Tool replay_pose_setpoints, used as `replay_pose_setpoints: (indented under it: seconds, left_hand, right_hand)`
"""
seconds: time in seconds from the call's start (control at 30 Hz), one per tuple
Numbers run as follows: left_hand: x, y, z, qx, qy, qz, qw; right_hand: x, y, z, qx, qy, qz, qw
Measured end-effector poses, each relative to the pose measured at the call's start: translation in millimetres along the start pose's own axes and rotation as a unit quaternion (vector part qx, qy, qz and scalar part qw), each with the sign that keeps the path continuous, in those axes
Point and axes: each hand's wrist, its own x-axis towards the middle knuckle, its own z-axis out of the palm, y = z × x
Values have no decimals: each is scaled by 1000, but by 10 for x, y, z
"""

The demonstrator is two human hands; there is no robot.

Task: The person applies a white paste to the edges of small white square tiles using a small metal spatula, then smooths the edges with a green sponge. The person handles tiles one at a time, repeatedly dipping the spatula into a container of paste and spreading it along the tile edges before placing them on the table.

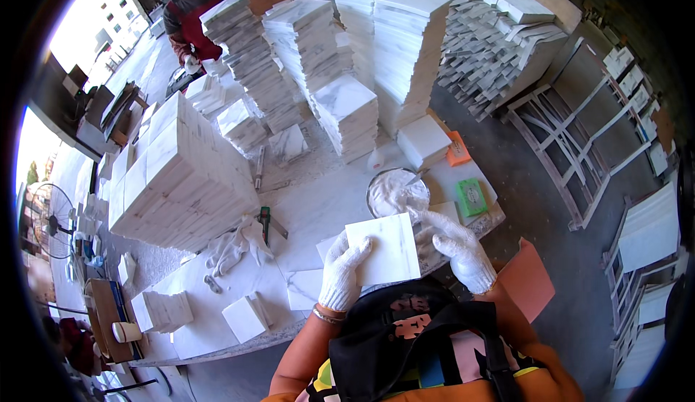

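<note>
My left hand (343, 270), in a white knitted glove, is closed on a square white marble tile (385, 248) with faint grey veins. The thumb lies on its face. To the tile's right is my gloved right hand (457, 248), its fingers stretched toward a bowl of white paste (394, 193) and its thumb apart. Nothing shows in that hand. A metal scraper blade (415, 178) rests at the bowl's right rim. Loose flat tiles (305, 286) lie on the table left of my left hand.
Tall tile stacks (409, 54) stand at the back, and a large tile block (181, 177) at the left. A green box (471, 197) and orange box (457, 148) sit right of the bowl. Spare gloves (235, 246) lie left. A person (195, 22) stands beyond the stacks.
</note>
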Motion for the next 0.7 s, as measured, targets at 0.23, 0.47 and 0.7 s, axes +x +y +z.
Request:
replay_pose_setpoints:
  seconds: [0.23, 0.47, 0.7]
  left_hand:
    - [-56, -9, -11, 61, -10, 22, 998]
    - [-114, -74, -53, 176, -13, 125, 976]
    - [-120, -81, -81, 235, -19, 176, 956]
  right_hand:
    - [205, -190, 256, -361, -6, -152, 920]
    - [375, -327, 268, -117, 52, -99, 987]
    - [360, -377, 202, -86, 52, -111, 989]
